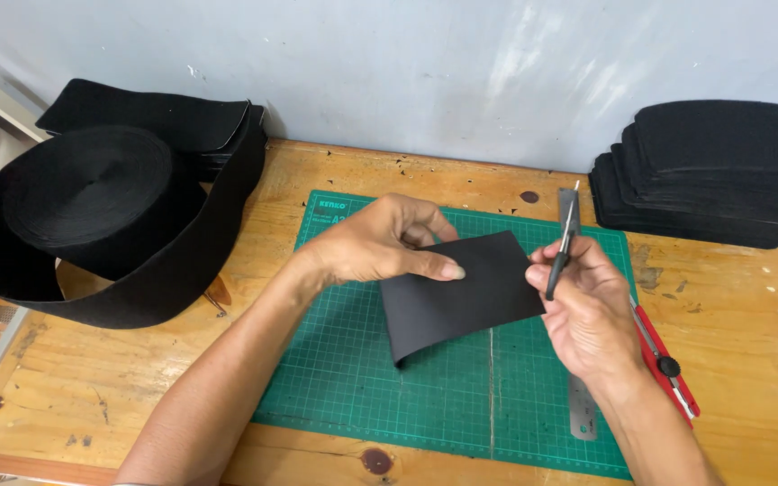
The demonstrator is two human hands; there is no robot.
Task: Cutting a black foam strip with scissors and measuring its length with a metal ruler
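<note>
Black and matte, the rectangular piece of fabric (pixel 461 292) sits lifted over the middle of the green cutting mat (pixel 353 378), its near left corner curling down towards the grid; I hold it at both ends. My left hand (pixel 380 243) grips the far left edge, thumb pressed flat on top and fingers tucked behind; my right hand (pixel 587 306) pinches the right edge while also clenching a slim dark-handled tool (pixel 562 252), whose thin metal tip points up and away from me; I cannot tell whether it is a knife or small scissors. Under my right wrist a steel ruler (pixel 581 405) lies along the right side of the mat, its far end showing beyond my fingers; just right of it rests a red utility knife (pixel 668 369) on the bare wooden table (pixel 101 396). Far left, a big roll of black webbing (pixel 87 202) sits with a loose band looping round its near side; behind it lies a flat black stack (pixel 155 112) against the wall. Far right, a pile of cut black pieces (pixel 713 171) rests at the table's edge, well apart from my hands.
</note>
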